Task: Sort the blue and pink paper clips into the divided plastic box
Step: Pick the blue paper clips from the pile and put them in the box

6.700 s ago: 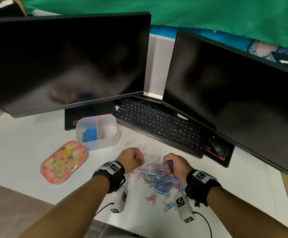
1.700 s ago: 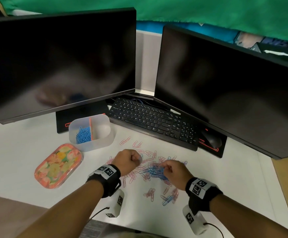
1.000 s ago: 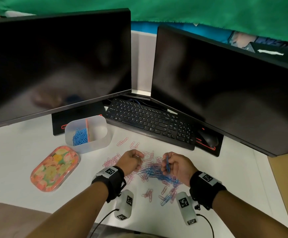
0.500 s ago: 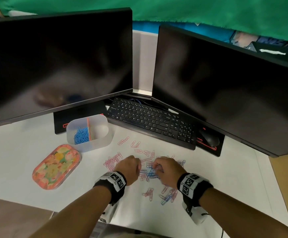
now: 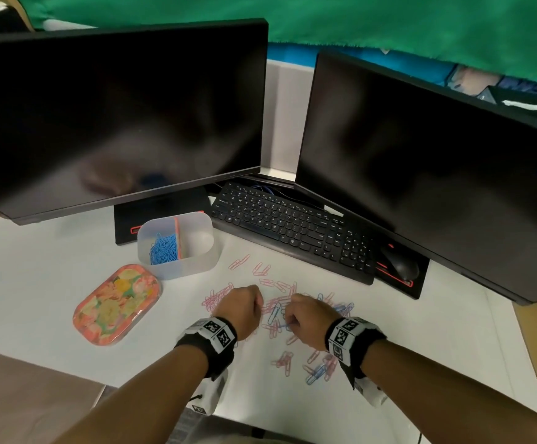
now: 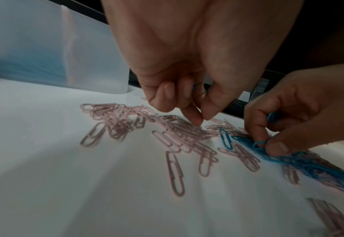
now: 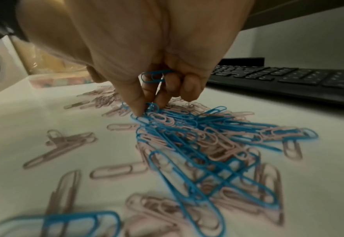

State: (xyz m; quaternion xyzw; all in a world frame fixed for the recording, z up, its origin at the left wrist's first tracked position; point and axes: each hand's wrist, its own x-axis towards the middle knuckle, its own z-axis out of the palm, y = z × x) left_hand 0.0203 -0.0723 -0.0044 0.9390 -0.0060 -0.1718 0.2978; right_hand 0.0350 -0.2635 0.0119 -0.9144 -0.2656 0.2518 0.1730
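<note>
A mixed pile of blue and pink paper clips (image 5: 276,312) lies on the white desk between my hands. My right hand (image 5: 305,318) is down on the pile. Its thumb and forefinger pinch blue clips (image 7: 146,110), and another blue clip (image 7: 153,77) is tucked under its curled fingers. My left hand (image 5: 243,307) is curled just left of it, fingertips (image 6: 196,122) over pink clips (image 6: 116,118), with a speck of blue (image 6: 195,85) inside its fist. The divided plastic box (image 5: 196,267) stands at the back left, with blue clips (image 5: 164,249) in its left compartment. No clips show in its right compartment.
A floral lid (image 5: 116,304) lies left of the pile, in front of the box. A black keyboard (image 5: 293,229) and mouse (image 5: 400,267) sit behind the clips under two dark monitors (image 5: 116,107). Loose clips (image 5: 317,370) are scattered toward the near desk edge.
A second ago my right hand was raised with a blue clip upright in it; it has since come back down onto the pile. My left hand has stayed curled beside it.
</note>
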